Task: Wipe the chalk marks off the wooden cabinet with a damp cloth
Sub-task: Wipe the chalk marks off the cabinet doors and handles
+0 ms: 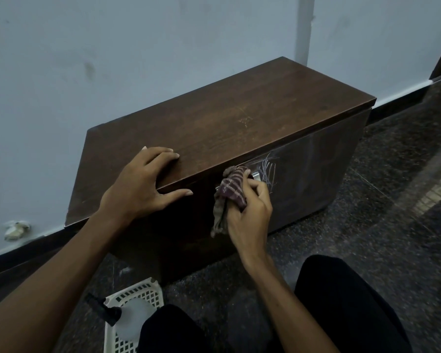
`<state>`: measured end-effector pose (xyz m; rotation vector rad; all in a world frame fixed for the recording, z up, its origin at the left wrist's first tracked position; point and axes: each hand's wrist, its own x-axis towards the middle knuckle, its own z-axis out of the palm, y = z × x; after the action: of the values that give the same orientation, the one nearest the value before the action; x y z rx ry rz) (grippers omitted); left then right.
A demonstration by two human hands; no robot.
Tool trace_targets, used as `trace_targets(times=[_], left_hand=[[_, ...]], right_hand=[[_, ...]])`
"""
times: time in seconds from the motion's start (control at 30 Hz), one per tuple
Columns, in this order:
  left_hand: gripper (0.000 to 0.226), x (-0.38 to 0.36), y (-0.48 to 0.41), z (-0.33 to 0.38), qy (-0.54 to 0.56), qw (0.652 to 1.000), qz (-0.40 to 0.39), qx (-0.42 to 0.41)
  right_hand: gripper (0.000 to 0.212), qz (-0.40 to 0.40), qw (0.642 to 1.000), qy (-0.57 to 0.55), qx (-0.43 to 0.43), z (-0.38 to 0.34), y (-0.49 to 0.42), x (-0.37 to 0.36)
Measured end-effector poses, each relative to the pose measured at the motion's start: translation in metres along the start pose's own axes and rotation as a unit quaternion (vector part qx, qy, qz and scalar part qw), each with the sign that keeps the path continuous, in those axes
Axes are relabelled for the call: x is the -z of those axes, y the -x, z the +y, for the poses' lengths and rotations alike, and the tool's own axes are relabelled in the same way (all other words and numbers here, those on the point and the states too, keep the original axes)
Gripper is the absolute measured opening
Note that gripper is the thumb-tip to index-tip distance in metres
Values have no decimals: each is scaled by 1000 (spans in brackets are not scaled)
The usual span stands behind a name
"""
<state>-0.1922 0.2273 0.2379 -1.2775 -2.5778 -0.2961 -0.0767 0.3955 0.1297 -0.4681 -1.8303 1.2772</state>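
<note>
Dim floor-level scene: left hand (pixel 140 184) flat, bracing cabinet (pixel 229 118) front edge; right hand (pixel 250 212) gripping cloth (pixel 231 189) should probably sweep firmly rightward over chalk marks (pixel 269 169).

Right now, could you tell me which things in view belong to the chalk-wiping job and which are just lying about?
Part of the job:
wooden cabinet
chalk marks on its front
striped cloth, bunched in the right hand
left hand, braced on the cabinet top

Just lying about:
white basket on the floor
spray bottle inside it
crumpled scrap by the wall
</note>
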Motion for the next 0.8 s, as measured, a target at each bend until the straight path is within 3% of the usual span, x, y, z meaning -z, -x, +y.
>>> trace_targets(times=[0.1, 0.2, 0.37, 0.63, 0.8], left_hand=[[83, 0, 0, 1, 0, 1000, 3, -1], [82, 0, 0, 1, -3, 1000, 1, -2], [83, -1, 0, 0, -5, 1000, 4, -1], [81, -3, -1, -3, -11, 1000, 13, -10], [80, -4, -1, -3, -13, 1000, 13, -12]], right_hand=[[44, 13, 1000, 3, -18, 15, 12, -3], [42, -11, 996, 24, -90, 38, 34, -2], [20, -41, 980, 41, -190, 49, 46, -3], [33, -20, 999, -12, -43, -4, 2, 4], [41, -42, 998, -9, -52, 16, 15, 3]])
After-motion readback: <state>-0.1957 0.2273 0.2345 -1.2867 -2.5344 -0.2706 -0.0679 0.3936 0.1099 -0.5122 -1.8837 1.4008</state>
